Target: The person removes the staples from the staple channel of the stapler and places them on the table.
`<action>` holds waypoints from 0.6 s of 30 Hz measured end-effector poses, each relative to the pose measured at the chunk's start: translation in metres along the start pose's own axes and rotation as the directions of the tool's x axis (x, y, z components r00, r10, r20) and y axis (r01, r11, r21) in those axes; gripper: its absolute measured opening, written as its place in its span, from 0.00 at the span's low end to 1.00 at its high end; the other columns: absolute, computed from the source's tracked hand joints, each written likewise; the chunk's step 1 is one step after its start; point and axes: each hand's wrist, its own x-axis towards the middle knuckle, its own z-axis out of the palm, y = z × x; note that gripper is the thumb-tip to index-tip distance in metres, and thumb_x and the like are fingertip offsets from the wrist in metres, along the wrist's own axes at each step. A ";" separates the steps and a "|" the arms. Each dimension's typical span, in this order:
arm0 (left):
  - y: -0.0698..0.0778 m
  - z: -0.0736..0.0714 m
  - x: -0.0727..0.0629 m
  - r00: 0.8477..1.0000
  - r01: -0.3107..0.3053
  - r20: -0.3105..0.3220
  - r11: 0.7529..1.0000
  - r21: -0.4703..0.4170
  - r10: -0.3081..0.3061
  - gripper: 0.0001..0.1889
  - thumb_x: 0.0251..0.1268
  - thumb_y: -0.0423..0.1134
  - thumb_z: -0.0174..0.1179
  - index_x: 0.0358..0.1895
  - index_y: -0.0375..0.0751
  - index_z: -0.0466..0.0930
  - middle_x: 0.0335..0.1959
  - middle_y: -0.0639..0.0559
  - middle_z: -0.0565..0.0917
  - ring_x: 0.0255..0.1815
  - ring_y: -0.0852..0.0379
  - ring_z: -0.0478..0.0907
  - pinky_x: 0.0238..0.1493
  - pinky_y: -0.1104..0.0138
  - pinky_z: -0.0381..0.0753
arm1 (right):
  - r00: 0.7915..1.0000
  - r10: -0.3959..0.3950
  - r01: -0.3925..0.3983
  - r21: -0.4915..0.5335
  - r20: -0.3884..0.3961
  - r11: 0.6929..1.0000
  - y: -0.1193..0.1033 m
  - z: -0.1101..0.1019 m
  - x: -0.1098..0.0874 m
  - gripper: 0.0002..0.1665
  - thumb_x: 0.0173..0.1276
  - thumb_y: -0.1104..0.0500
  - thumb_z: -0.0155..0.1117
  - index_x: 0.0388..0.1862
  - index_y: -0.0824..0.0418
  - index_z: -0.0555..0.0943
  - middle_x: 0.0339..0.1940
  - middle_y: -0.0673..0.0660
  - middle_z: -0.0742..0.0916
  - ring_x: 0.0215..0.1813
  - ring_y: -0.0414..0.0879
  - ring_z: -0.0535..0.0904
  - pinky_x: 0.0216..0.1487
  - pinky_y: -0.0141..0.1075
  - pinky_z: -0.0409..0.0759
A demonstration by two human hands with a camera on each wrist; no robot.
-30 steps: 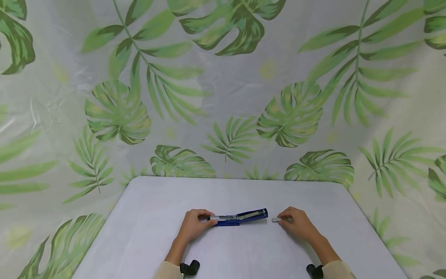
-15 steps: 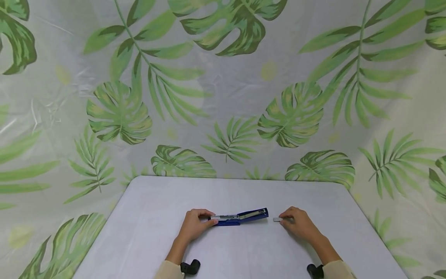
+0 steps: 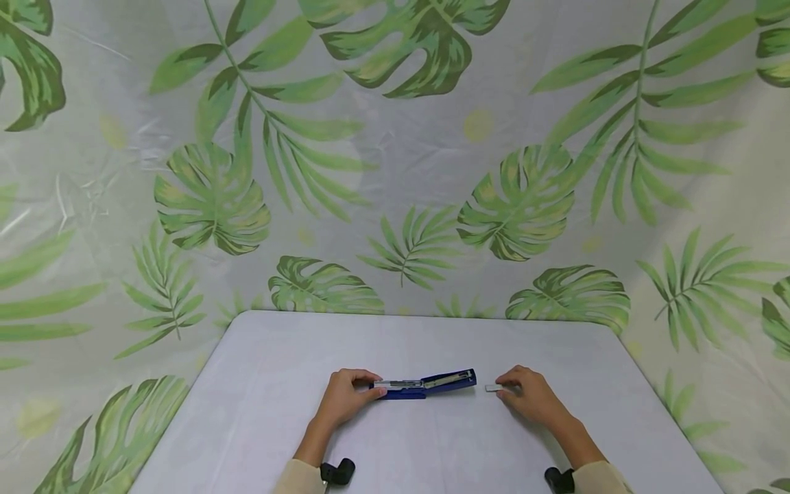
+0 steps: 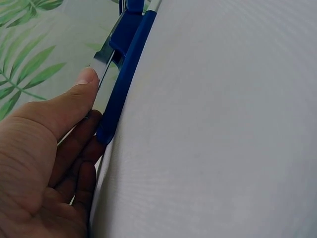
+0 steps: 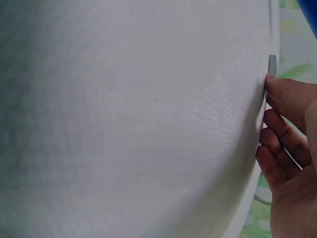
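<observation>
A blue stapler lies on the white table, its top cover swung back to the right and its metal staple channel exposed. My left hand grips the stapler's left end. In the left wrist view the thumb presses the metal channel and the other fingers curl behind the blue base. Just right of the cover, my right hand pinches a small grey strip of staples, apart from the stapler. The right wrist view shows the strip sticking out past the thumb, close to the tabletop.
The white table has rounded far corners. Behind it hangs a curtain printed with green leaves. Black wrist cameras sit at both sleeves.
My right hand has drawn the strip of staples slightly to the right, away from the stapler. My left hand keeps its hold on the stapler.
</observation>
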 end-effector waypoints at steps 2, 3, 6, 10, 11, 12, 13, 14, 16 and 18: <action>0.000 0.000 0.000 1.000 0.003 0.000 1.000 -0.005 -0.003 0.13 0.56 0.57 0.76 0.41 0.58 0.92 0.41 0.63 0.91 0.49 0.58 0.86 0.55 0.56 0.82 | 1.000 0.011 -0.011 0.003 0.002 1.000 0.000 0.001 0.000 0.10 0.64 0.60 0.76 0.44 0.56 0.90 0.42 0.48 0.87 0.49 0.48 0.84 0.55 0.50 0.83; 0.000 0.000 0.000 1.000 0.004 0.001 1.000 -0.007 -0.004 0.13 0.56 0.57 0.76 0.41 0.58 0.92 0.41 0.63 0.91 0.49 0.58 0.86 0.55 0.57 0.82 | 1.000 0.007 -0.007 0.002 0.002 1.000 -0.001 0.001 0.000 0.10 0.64 0.60 0.76 0.44 0.56 0.90 0.42 0.48 0.87 0.48 0.49 0.84 0.55 0.50 0.83; 0.000 0.000 -0.001 1.000 0.004 0.002 1.000 -0.008 -0.004 0.13 0.56 0.56 0.76 0.41 0.58 0.92 0.41 0.63 0.91 0.49 0.59 0.86 0.55 0.57 0.83 | 1.000 0.012 -0.012 0.001 0.005 1.000 -0.001 0.001 0.000 0.10 0.64 0.60 0.76 0.45 0.56 0.90 0.43 0.49 0.88 0.49 0.49 0.84 0.57 0.51 0.83; 0.001 0.000 0.000 1.000 0.000 -0.004 1.000 -0.009 0.000 0.13 0.56 0.56 0.76 0.41 0.58 0.92 0.42 0.62 0.91 0.50 0.58 0.86 0.56 0.57 0.83 | 1.000 0.019 -0.019 -0.005 0.008 1.000 -0.002 0.000 0.000 0.12 0.65 0.60 0.75 0.47 0.58 0.89 0.44 0.51 0.88 0.51 0.49 0.84 0.58 0.50 0.83; 0.001 0.000 0.000 1.000 -0.001 -0.007 1.000 -0.009 0.001 0.13 0.56 0.57 0.76 0.41 0.59 0.92 0.42 0.62 0.91 0.50 0.58 0.87 0.56 0.56 0.83 | 1.000 0.018 -0.018 -0.007 0.010 1.000 -0.001 0.000 0.000 0.13 0.65 0.60 0.75 0.48 0.58 0.88 0.45 0.51 0.88 0.51 0.50 0.85 0.58 0.50 0.83; 0.001 0.000 0.000 1.000 -0.011 -0.008 1.000 -0.007 0.011 0.13 0.56 0.56 0.76 0.41 0.58 0.92 0.42 0.61 0.91 0.50 0.57 0.87 0.55 0.56 0.83 | 1.000 0.018 -0.018 -0.007 0.011 1.000 -0.002 0.000 0.000 0.14 0.65 0.60 0.75 0.49 0.59 0.88 0.46 0.52 0.88 0.51 0.50 0.85 0.58 0.50 0.83; 0.001 0.000 0.000 1.000 -0.009 -0.009 1.000 -0.008 0.009 0.12 0.56 0.56 0.77 0.40 0.58 0.92 0.42 0.61 0.92 0.51 0.57 0.87 0.56 0.56 0.83 | 1.000 0.018 -0.018 -0.006 0.012 1.000 -0.002 -0.001 -0.001 0.15 0.65 0.60 0.74 0.51 0.60 0.87 0.46 0.52 0.88 0.51 0.50 0.85 0.58 0.50 0.83; 0.001 0.000 0.000 1.000 -0.005 -0.009 1.000 -0.010 0.005 0.12 0.56 0.56 0.77 0.40 0.59 0.92 0.42 0.61 0.92 0.51 0.57 0.87 0.56 0.56 0.83 | 1.000 0.018 -0.018 -0.005 0.013 1.000 -0.002 -0.001 -0.001 0.16 0.66 0.60 0.74 0.52 0.61 0.87 0.47 0.53 0.88 0.51 0.50 0.85 0.58 0.50 0.83; 0.001 0.000 0.000 1.000 -0.010 -0.008 1.000 -0.010 0.010 0.12 0.56 0.55 0.77 0.40 0.58 0.92 0.42 0.60 0.92 0.50 0.56 0.87 0.55 0.56 0.83 | 1.000 0.020 -0.020 0.000 0.014 1.000 -0.003 -0.002 -0.002 0.18 0.66 0.59 0.74 0.54 0.61 0.86 0.47 0.53 0.88 0.52 0.50 0.85 0.58 0.50 0.83; 0.001 0.000 0.000 1.000 -0.008 -0.006 1.000 -0.012 0.008 0.12 0.56 0.55 0.77 0.40 0.57 0.92 0.42 0.60 0.92 0.50 0.56 0.87 0.55 0.55 0.83 | 1.000 0.025 -0.025 0.006 0.010 1.000 -0.004 -0.002 -0.002 0.18 0.67 0.58 0.74 0.55 0.61 0.85 0.48 0.53 0.89 0.53 0.51 0.85 0.59 0.50 0.83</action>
